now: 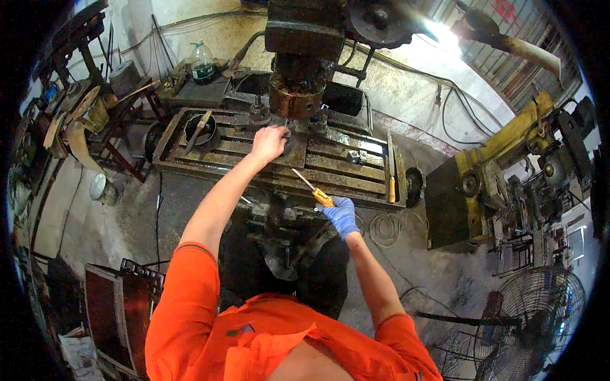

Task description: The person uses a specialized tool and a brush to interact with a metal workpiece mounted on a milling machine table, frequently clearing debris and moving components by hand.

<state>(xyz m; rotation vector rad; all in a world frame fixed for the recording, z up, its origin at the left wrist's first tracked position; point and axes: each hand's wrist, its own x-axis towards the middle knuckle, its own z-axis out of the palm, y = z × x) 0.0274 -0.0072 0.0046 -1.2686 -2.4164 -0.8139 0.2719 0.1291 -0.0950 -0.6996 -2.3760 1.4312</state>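
I stand at a milling machine with a slotted, rusty table (343,166). My bare left hand (269,142) reaches forward and rests on a dark workpiece (291,147) on the table, right below the round cutter head (296,100). My right hand (341,214), in a blue glove, grips a tool with a yellow-orange handle (311,188); its thin metal shaft points up and left toward the table's front edge.
A dark round pan (200,130) with a brush sits at the table's left end. A second orange-handled tool (392,184) lies at the right end. A green plastic bottle (203,62) stands behind. A yellow machine (473,184) is to the right, a floor fan (540,314) at lower right.
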